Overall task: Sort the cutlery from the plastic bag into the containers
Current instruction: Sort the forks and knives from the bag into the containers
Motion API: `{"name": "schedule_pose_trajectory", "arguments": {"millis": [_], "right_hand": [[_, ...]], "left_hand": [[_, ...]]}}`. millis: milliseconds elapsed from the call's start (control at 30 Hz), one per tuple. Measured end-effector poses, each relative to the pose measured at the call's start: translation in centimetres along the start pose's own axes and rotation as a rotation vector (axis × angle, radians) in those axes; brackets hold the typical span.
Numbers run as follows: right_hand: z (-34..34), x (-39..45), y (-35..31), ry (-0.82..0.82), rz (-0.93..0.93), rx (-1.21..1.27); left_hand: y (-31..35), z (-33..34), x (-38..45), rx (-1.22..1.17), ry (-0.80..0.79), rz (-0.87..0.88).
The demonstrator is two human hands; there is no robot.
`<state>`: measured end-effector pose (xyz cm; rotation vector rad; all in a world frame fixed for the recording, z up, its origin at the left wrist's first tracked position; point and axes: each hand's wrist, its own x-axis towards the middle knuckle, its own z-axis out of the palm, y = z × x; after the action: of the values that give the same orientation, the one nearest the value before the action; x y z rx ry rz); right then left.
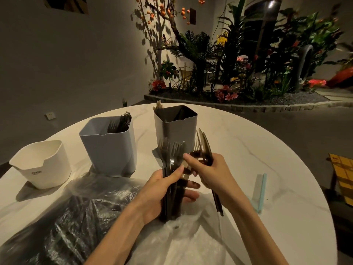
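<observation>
Forks in both hands, mid-sort

Round tabletop (248, 150); plastic bag (80, 217) nearest; three containers (110, 148) behind. Left hand (162, 192) grip clenched on upright fork bundle (172, 169); right hand (208, 169) grasping separate forks (204, 144). Risk: loose bundle fans, forks slip into bag.

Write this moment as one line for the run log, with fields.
left hand: holds fork bundle upright | right hand: holds few pieces, blurred | middle container: has forks | plastic bag: on table
</observation>
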<state>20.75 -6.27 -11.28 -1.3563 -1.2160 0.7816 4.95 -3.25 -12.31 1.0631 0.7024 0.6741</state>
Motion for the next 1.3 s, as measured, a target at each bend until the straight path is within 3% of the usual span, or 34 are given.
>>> {"name": "schedule_pose_trajectory", "arguments": {"millis": [133, 300, 567, 933, 1300], "right_hand": [[0.1, 0.1, 0.1, 0.092, -0.100, -0.047], [0.2, 0.1, -0.4, 0.058, 0.099, 0.131], [-0.2, 0.6, -0.1, 0.081, 0.222, 0.245], [-0.3, 1.1, 0.8, 0.103, 0.279, 0.261], [-1.6, 1.4, 1.0, 0.235, 0.284, 0.534]], "left_hand": [[-0.3, -0.2, 0.2, -0.014, 0.023, 0.019], [-0.2, -0.4, 0.3, -0.019, 0.011, 0.048], [-0.3, -0.5, 0.2, 0.101, 0.022, 0.070], [-0.5, -0.6, 0.4, 0.193, -0.025, 0.049], [-0.3, -1.1, 0.4, 0.279, -0.068, 0.037]]}}
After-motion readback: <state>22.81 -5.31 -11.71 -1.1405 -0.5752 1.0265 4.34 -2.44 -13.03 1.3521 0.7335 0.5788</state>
